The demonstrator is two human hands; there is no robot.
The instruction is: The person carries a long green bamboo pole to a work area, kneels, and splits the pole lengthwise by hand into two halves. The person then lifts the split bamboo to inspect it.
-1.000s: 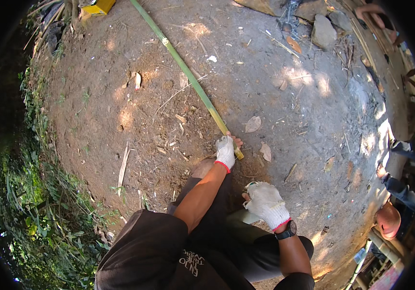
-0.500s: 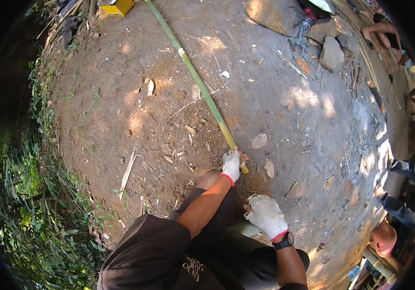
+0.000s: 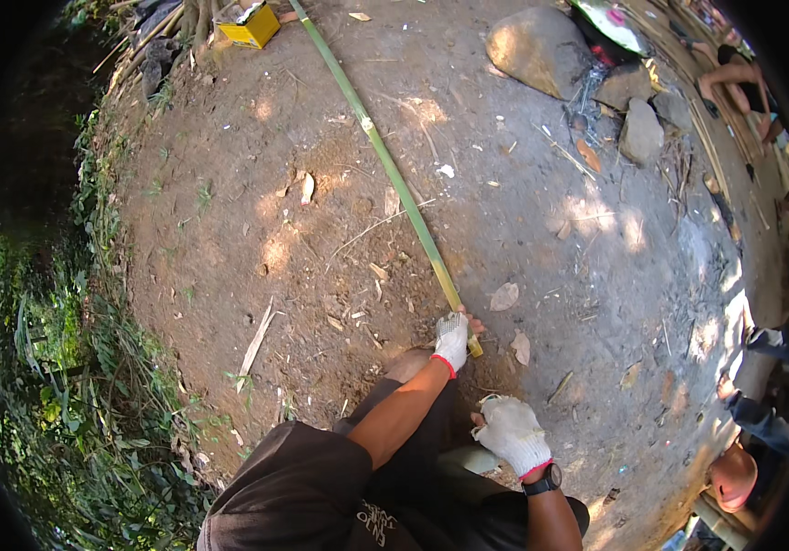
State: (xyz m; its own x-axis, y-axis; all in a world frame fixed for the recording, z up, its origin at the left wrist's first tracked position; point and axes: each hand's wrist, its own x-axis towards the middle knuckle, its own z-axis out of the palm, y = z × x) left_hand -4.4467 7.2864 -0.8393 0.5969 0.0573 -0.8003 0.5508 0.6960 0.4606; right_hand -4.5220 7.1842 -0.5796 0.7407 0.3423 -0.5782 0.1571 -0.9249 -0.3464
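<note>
A long green bamboo pole (image 3: pixel 385 161) lies on the dirt, running from the far top down to my knee. My left hand (image 3: pixel 454 338), in a white glove with a red cuff, grips its near, yellowish end. My right hand (image 3: pixel 512 433), also gloved in white with a black wristwatch, is closed loosely over my right knee; whether it holds anything is hidden. I am crouched, with dark shorts below.
A yellow box (image 3: pixel 249 25) sits at the top by tree roots. Large stones (image 3: pixel 541 48) and ashes lie at the top right. Green plants (image 3: pixel 64 367) cover the left slope. Other people (image 3: pixel 734 473) are at the right edge. Dry leaves and sticks litter the soil.
The view has tilted down and away, so the stones and box sit lower in the picture. My left hand stays on the pole's end; my right hand sits slightly lower on the knee.
</note>
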